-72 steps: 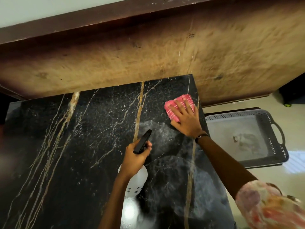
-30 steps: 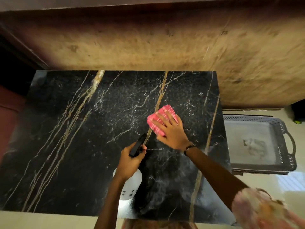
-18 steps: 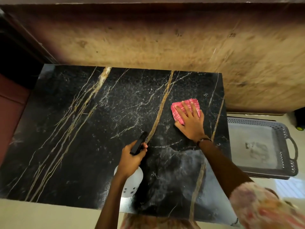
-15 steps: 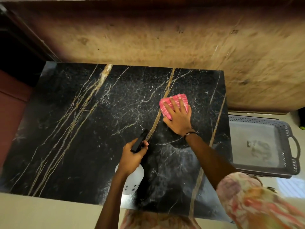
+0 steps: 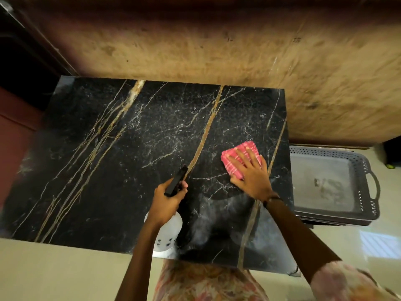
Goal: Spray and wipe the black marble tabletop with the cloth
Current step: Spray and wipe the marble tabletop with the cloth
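Soft pink cloth [image 5: 240, 160] being pressed flat on the slick black marble worktop [image 5: 134, 161].
Right hand [image 5: 251, 177] fingers are spreading apart over it; left hand [image 5: 167, 200] fingers are clamping the spray bottle [image 5: 167, 231].

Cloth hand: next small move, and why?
Probably drag the pink cloth under the right hand back toward the near edge: a hazy smear on the tabletop lies just behind the wrist, while the left hand holds the spray bottle clear.

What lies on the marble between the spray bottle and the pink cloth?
Only bare black marble tabletop, crossed by a gold vein, separates the spray bottle from the pink cloth in the head view.
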